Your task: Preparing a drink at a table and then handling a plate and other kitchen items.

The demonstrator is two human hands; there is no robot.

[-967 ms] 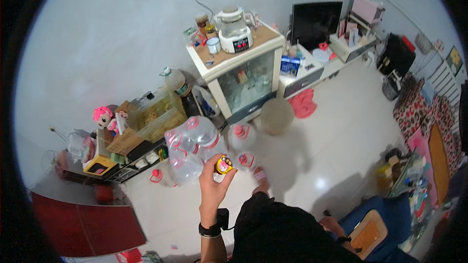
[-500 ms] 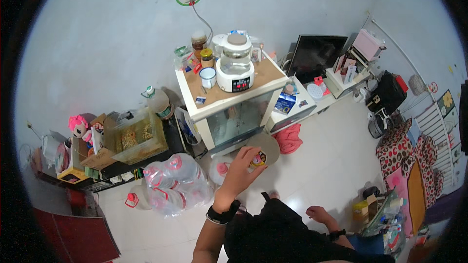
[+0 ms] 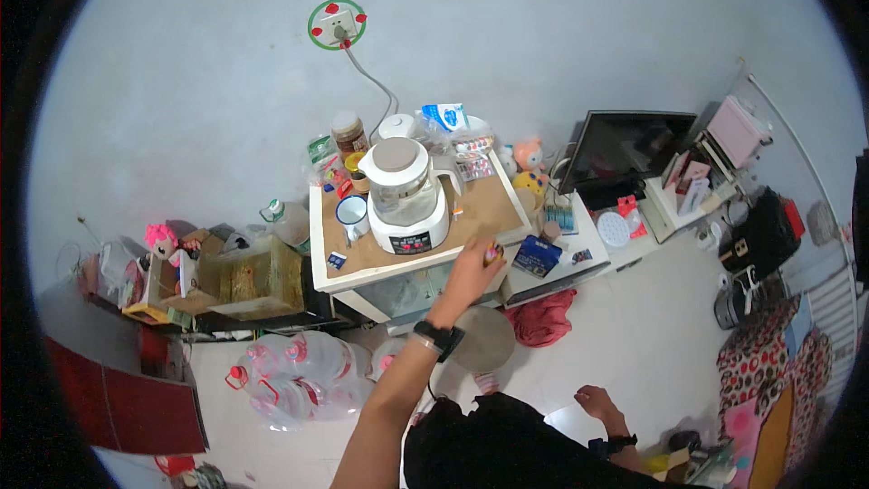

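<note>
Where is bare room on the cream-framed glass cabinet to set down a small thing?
Mainly the right front of the brown cabinet top, between the white-based glass kettle, the flat silvery pack behind and the left hand near the front edge; a tiny orange item lies there. Crowded: back left, around the yellow-lidded jar.

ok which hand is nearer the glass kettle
Left. The left hand is at the cabinet, in front and right of the glass kettle; the right hand is farther off, above the floor.
</note>
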